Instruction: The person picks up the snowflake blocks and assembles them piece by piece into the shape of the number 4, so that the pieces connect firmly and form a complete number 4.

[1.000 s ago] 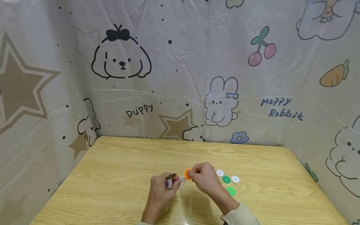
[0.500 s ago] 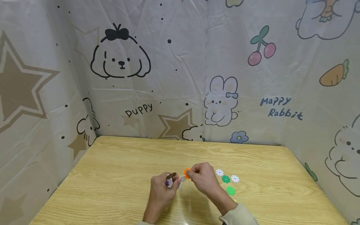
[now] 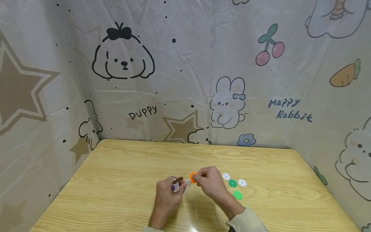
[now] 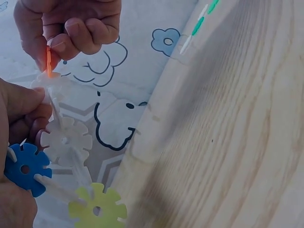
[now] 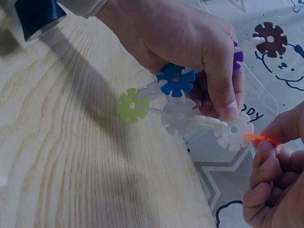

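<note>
My left hand (image 3: 169,195) grips a linked chain of notched plastic snowflake discs, pinching a white disc (image 5: 234,131) at its end between thumb and finger. Along the chain are a blue disc (image 5: 175,80), a yellow-green disc (image 5: 133,105), another white disc (image 5: 180,116), a brown disc (image 5: 270,39) and a purple disc (image 5: 238,56) partly hidden by the fingers. With thumb and forefinger, my right hand (image 3: 212,183) pinches an orange snowflake disc (image 4: 49,62). Its edge meets the rim of the end white disc, the two standing crosswise.
Right of the right hand, loose discs lie flat on the wooden table (image 3: 121,180): a white one (image 3: 226,176), a dark green one (image 3: 233,183), a second white one (image 3: 242,183) and a light green one (image 3: 237,195). Printed curtains (image 3: 179,80) rise behind the table.
Both hands keep their grips almost in place, the orange disc staying against the white one. The brown disc tilts slightly. A yellow sliver beside the right sleeve, visible half a second ago, is hidden now.
</note>
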A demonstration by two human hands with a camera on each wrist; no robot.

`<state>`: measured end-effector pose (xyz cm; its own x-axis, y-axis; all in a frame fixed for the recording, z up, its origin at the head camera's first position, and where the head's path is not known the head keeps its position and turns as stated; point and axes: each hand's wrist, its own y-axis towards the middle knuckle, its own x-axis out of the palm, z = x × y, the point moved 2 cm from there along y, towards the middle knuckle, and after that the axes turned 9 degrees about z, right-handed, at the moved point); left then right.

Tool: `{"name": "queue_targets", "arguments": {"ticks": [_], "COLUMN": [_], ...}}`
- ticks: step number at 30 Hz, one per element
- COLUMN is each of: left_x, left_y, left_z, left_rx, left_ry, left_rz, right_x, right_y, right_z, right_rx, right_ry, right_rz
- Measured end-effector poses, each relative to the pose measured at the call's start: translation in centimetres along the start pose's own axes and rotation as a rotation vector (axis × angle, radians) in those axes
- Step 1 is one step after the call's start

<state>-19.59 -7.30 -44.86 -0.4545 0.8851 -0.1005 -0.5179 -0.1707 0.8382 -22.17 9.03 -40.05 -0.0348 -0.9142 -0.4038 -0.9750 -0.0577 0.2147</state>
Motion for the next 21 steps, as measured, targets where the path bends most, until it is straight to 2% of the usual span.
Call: {"name": "queue_targets", "arguments": {"ticks": [10,16,21], "left_x": [0.14,0.08,-0.08], "left_y": [-0.08,-0.14,-0.21], "left_z": [0.0,0.15,0.15], "left_rx": [0.002,-0.028,-0.051], "left_ry": [0.034,0.029,0.008], "left_rz": [0.012,-0.009,-0.054], "right_x": [0.12,0.38,0.17], "right_y": [0.19,0.12,-0.01], "right_z": [0.15,0.36,0.67], "right_rx": [0.034,0.033,0.054], "right_ry": [0.007,0.023,0.02], "right_rz": [-0.019,-0.03,-0.064]}}
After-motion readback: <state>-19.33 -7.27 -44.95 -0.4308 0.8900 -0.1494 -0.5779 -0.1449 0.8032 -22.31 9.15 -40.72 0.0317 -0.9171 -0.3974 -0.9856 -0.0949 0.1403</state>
